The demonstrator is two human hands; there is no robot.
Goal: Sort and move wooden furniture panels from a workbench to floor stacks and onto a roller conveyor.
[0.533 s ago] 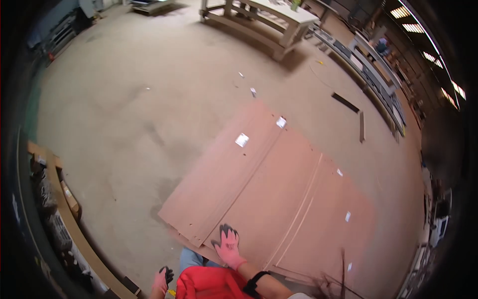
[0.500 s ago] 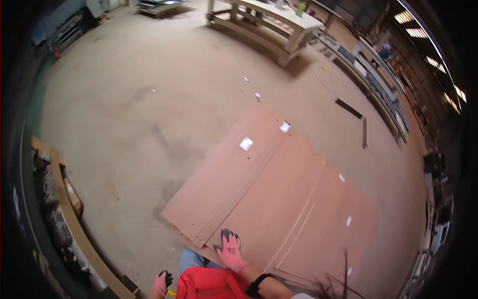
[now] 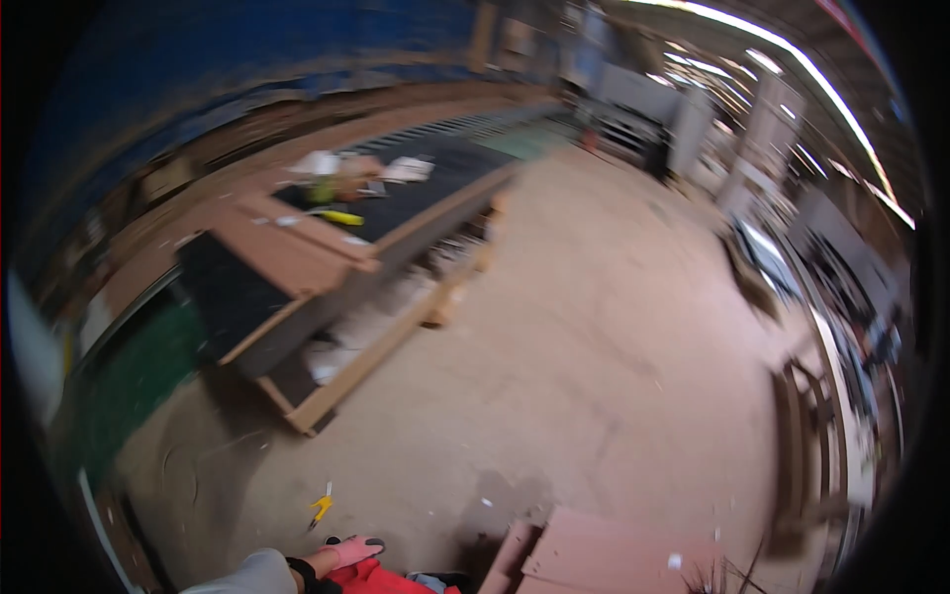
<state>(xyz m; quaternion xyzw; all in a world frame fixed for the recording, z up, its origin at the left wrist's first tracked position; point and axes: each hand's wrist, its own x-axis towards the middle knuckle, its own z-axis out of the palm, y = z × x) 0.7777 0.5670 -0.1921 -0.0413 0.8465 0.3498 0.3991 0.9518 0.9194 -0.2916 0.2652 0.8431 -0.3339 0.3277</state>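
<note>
My left hand (image 3: 353, 550), in a pink glove with dark fingertips, shows at the lower edge in front of the red cloth (image 3: 371, 579) on my body. Its fingers look stretched out toward the right, partly blurred, and I see nothing held in them. Just beyond it, apart from the glove, a yellow pistol-shaped tool (image 3: 322, 507) with a thin pale tip shows against the floor. To the right of the hand, reddish-brown boards (image 3: 614, 554) lie at the lower edge, the nearer part cut off. My right hand is out of view.
A long low workbench (image 3: 356, 327) with a dark top, brown boards, a yellow-handled item (image 3: 342, 217) and packed material beneath stands at the left. A wooden frame (image 3: 807, 445) and sheet stacks line the right. Concrete floor (image 3: 574, 327) runs between them.
My view has swung left, bringing the workbench in and pushing the boards to the lower edge. The right hand, flat on the boards before, has left view. The left now reaches across my body.
</note>
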